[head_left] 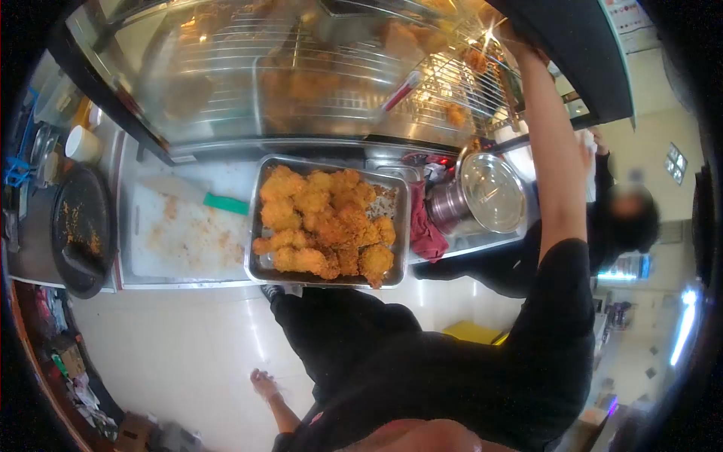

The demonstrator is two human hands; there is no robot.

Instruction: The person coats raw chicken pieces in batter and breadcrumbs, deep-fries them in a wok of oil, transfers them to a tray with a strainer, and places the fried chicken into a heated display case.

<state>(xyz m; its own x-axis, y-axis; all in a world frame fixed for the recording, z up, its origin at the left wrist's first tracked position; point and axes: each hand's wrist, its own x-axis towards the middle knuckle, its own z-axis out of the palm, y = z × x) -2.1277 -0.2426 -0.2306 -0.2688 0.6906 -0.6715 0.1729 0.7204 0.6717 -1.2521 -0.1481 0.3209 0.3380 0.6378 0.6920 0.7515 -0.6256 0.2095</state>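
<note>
My right arm stretches up across the right side, and my right hand (525, 47) is at the upper right edge of the lit glass display case (218, 98); its fingers are mostly hidden by glare and the frame. Low on the left, my left hand (263, 383) hangs beside my body above the floor, fingers loosely apart, with nothing visible in it. Several pieces of breaded fried chicken (324, 218) fill a steel tray (404, 241) on the counter before me. Beside it, a cleaver with a green handle (226, 203) lies on a crumb-strewn white cutting board (151, 248).
Right of the tray are a red cloth (426, 230) and a steel pot (449, 207). A person in black (602, 218) stands beyond. On the left are a white cup (83, 145) and a dark round pan (86, 211). Wire racks (339, 102) show behind the glass.
</note>
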